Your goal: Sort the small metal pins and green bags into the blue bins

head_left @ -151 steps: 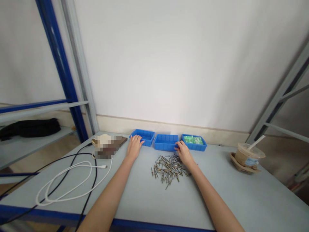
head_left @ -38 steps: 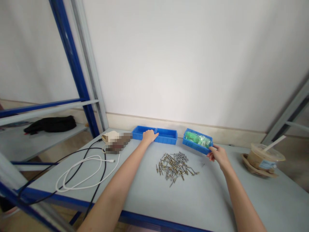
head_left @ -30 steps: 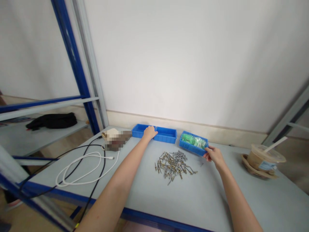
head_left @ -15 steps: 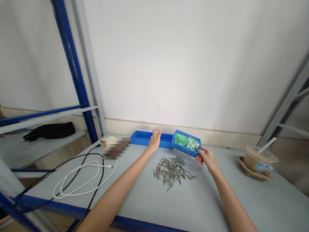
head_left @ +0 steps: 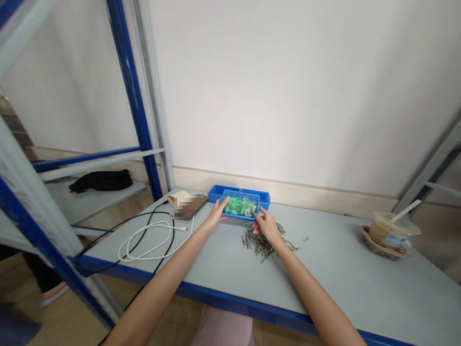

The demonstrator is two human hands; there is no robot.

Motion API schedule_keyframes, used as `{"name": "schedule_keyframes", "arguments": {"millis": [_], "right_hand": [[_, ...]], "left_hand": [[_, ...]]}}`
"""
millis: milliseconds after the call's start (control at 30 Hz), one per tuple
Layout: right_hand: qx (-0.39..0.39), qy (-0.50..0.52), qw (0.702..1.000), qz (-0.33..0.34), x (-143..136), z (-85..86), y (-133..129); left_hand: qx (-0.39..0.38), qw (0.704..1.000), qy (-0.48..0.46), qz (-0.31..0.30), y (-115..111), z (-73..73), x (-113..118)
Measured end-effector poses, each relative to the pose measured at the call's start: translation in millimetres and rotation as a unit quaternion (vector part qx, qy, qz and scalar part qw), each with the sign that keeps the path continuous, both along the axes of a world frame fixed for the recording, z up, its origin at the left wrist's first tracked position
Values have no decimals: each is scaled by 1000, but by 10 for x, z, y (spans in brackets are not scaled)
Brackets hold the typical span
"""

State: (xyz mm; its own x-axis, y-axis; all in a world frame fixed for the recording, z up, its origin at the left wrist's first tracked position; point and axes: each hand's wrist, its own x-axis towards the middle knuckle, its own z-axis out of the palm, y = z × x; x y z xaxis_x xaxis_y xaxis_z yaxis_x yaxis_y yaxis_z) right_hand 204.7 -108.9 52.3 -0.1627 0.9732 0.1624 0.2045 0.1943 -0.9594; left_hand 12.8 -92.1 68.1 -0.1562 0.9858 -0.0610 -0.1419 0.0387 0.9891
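Observation:
Between my two hands is a small blue bin (head_left: pixel 240 217) with green and clear plastic packets (head_left: pixel 240 205) inside. My left hand (head_left: pixel 217 212) grips its left end, thumb over the rim. At the right end, my right hand (head_left: pixel 266 225) holds the near corner. Just behind it sits a longer blue tray (head_left: pixel 216 191), partly covered by the bin. A pile of metal rivets (head_left: pixel 262 246) lies on the grey table (head_left: pixel 230 269), partly hidden under my right hand and forearm. One loose rivet (head_left: pixel 306 239) rests right of the pile.
White cable (head_left: pixel 139 259) and black cables (head_left: pixel 173 235) loop across the left side. A dark, blurred flat object (head_left: pixel 192 207) lies beside a beige item (head_left: pixel 177 197). On the right, a drink cup (head_left: pixel 391 230) with a straw stands in a cardboard holder (head_left: pixel 374 247). A wall rises behind.
The bin with packets has moved left, in front of the long tray, and is now level. My left hand has come onto its left end. A single rivet now lies apart from the pile.

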Motion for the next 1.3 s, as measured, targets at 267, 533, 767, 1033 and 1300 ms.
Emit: {"name": "schedule_keyframes", "arguments": {"millis": [267, 533, 767, 1033, 1300], "right_hand": [[55, -33, 996, 56, -96, -381, 63], [94, -98, 990, 46, -68, -555, 160], [184, -223, 957, 24, -69, -527, 34], [323, -377, 868, 8, 0, -343, -106], [340, -468, 814, 58, 35, -276, -173]], "left_hand": [[207, 929, 255, 172, -152, -214, -200], [360, 864, 309, 172, -209, -348, -138], [439, 802, 387, 120, -199, -452, -82], [474, 751, 456, 57, -205, -468, -22], [484, 720, 494, 57, -216, -480, 5]]}}
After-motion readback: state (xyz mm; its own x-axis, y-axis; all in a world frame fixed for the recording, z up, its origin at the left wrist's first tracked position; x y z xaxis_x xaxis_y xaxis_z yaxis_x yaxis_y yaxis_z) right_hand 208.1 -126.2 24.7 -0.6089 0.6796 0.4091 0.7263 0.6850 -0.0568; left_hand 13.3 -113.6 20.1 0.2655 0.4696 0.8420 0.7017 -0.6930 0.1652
